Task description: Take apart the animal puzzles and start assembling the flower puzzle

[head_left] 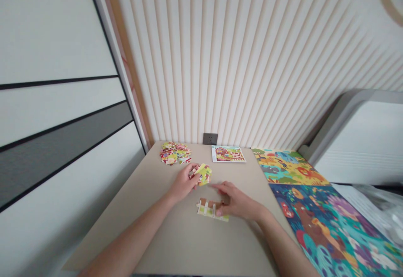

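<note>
A: In the head view, where are the hands?

B: Over a beige tabletop (166, 243). The left hand (184, 182) grips a few flat, printed puzzle pieces (204, 174), green, white and red, between thumb and fingers. The right hand (236, 201) is lower and nearer; its thumb touches the right part of a joined puzzle strip (209, 210), brown, white and green, lying flat. Its index finger points towards the held pieces. I cannot tell whether it pinches the strip or merely rests there.

A: How is this handled well?

B: I'd judge light, flat pressure best, steadying the strip without lifting its joints, with the held pieces fanned so each print shows.

A: And the edges?

B: Tabletop shows between strip and near edge, and to the left: room to slide or turn it, I'd say. A heap of mixed puzzle pieces (175, 153) sits at the far left, a farm picture card (228, 154) far right of centre. Beside the right edge lie a yellow animal picture (289, 166) and a dark blue one (333, 231), so elbow sweeps there need care.
</note>
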Motion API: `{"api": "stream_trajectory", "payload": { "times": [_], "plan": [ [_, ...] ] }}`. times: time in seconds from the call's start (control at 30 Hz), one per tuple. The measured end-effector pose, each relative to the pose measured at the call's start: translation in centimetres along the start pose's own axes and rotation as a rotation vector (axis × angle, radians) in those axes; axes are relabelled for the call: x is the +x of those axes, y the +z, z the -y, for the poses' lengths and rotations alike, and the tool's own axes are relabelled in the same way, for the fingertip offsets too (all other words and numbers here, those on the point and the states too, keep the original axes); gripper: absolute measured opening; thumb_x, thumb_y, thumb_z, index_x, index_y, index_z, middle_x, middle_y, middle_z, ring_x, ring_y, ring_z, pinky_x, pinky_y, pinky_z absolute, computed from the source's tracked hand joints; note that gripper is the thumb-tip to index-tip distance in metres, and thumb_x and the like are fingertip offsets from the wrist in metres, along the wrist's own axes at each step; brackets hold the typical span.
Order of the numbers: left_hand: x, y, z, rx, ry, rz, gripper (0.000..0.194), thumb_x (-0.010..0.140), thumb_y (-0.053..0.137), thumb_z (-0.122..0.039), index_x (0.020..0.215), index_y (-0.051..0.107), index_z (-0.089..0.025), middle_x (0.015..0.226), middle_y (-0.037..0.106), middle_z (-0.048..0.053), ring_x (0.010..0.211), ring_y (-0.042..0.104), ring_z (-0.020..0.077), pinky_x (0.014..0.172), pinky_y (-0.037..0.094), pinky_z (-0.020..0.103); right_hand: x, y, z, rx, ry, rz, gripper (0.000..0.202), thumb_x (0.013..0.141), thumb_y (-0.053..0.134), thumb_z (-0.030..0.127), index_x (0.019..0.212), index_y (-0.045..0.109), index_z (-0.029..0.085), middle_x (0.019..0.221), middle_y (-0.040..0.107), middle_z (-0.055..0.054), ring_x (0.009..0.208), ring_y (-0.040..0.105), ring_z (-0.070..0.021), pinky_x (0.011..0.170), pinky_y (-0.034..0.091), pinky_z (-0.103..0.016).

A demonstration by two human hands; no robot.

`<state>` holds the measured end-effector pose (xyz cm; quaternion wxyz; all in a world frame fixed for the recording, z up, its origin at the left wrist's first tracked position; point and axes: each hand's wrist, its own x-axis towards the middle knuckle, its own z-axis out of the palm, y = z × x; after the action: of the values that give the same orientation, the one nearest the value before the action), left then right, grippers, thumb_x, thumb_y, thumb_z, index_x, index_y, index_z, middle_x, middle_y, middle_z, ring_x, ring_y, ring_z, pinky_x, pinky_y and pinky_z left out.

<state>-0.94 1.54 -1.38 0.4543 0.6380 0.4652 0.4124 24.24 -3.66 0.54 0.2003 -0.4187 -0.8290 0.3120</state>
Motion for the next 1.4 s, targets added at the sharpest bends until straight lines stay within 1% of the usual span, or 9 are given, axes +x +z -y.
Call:
{"api": "stream_trajectory", "payload": {
  "times": [0.23,0.3,0.4,0.57,0.73,0.83,1.03,1.2,1.4],
  "plan": [
    [0.4,-0.5,0.5,-0.040,-0.006,-0.148,0.059,0.090,0.055,-0.035,0.147,0.037,-0.028,0.111,0.064,0.006,0.048,0.056,0.0063,0.037,0.040,0.017,0.2,0.9,1.4,-0.099,-0.014,0.088,0.059,0.062,0.090,0.043,0.114,0.067,0.027,0.110,0.060,-0.003,0.105,0.054,-0.0233,0.092,0.041,-0.033],
    [0.3,-0.3,0.6,-0.019,0.015,-0.105,0.059,0.093,0.051,-0.036,0.149,0.035,-0.029,0.109,0.065,0.006,0.049,0.056,0.0072,0.038,0.040,0.017,0.2,0.9,1.4,-0.059,0.007,0.066,0.055,0.060,0.091,0.034,0.107,0.064,0.025,0.105,0.061,-0.001,0.097,0.056,-0.0200,0.084,0.042,-0.028],
    [0.2,0.0,0.4,0.061,0.091,0.004,0.045,0.095,0.046,-0.035,0.139,0.052,-0.026,0.113,0.067,0.008,0.058,0.060,0.0108,0.045,0.047,0.021,0.1,0.7,1.1,0.040,0.075,0.002,0.036,0.074,0.077,0.022,0.105,0.057,0.023,0.088,0.061,0.004,0.076,0.055,-0.0138,0.066,0.038,-0.022],
    [-0.3,0.7,-0.4,0.212,0.290,0.147,0.033,0.098,0.044,-0.031,0.120,0.068,-0.023,0.119,0.066,0.009,0.107,0.062,0.0215,0.086,0.052,0.031,0.6,0.8,0.1,0.108,0.106,-0.240,0.023,0.082,0.057,0.014,0.102,0.053,0.023,0.080,0.061,0.005,0.065,0.053,-0.0114,0.059,0.034,-0.021],
    [-0.8,1.2,-0.9,0.248,0.333,0.297,0.035,0.089,0.064,-0.045,0.113,0.068,-0.019,0.101,0.064,0.007,0.088,0.062,0.0186,0.071,0.049,0.025,1.4,1.7,-0.4,0.273,0.094,-0.351,0.024,0.083,0.063,0.025,0.106,0.055,0.023,0.080,0.063,0.004,0.067,0.053,-0.0125,0.061,0.039,-0.022],
    [-1.0,1.5,-1.1,0.252,0.344,0.268,0.029,0.090,0.063,-0.045,0.099,0.068,-0.018,0.091,0.062,0.004,0.080,0.059,0.0162,0.068,0.047,0.023,1.8,2.2,-0.2,0.340,0.066,-0.379,0.030,0.083,0.067,0.031,0.110,0.059,0.022,0.087,0.067,0.002,0.074,0.058,-0.0145,0.066,0.044,-0.024],
    [-1.1,2.2,-0.8,0.007,0.074,0.251,0.035,0.096,0.050,-0.051,0.113,0.056,-0.021,0.074,0.058,-0.003,0.047,0.051,0.0089,0.040,0.039,0.017,2.4,2.4,-0.5,0.359,0.120,-0.576,0.031,0.086,0.067,0.040,0.109,0.066,0.020,0.096,0.071,-0.005,0.082,0.063,-0.0195,0.074,0.049,-0.030],
    [-1.0,2.0,-0.6,-0.103,-0.007,0.220,0.038,0.094,0.053,-0.053,0.117,0.050,-0.023,0.081,0.061,-0.001,0.049,0.056,0.0084,0.040,0.045,0.017,2.2,2.4,-0.7,0.274,0.153,-0.725,0.037,0.094,0.054,0.048,0.117,0.062,0.020,0.097,0.068,-0.008,0.075,0.058,-0.0186,0.071,0.049,-0.033],
    [-1.6,2.7,-0.9,-0.199,0.046,0.391,0.046,0.088,0.065,-0.049,0.123,0.048,-0.025,0.093,0.059,0.001,0.064,0.060,0.0107,0.045,0.050,0.017,2.8,3.6,-0.4,0.165,-0.102,-0.544,0.040,0.103,0.041,0.038,0.140,0.050,0.026,0.122,0.061,-0.010,0.113,0.056,-0.0224,0.101,0.044,-0.040]
  ]
}}
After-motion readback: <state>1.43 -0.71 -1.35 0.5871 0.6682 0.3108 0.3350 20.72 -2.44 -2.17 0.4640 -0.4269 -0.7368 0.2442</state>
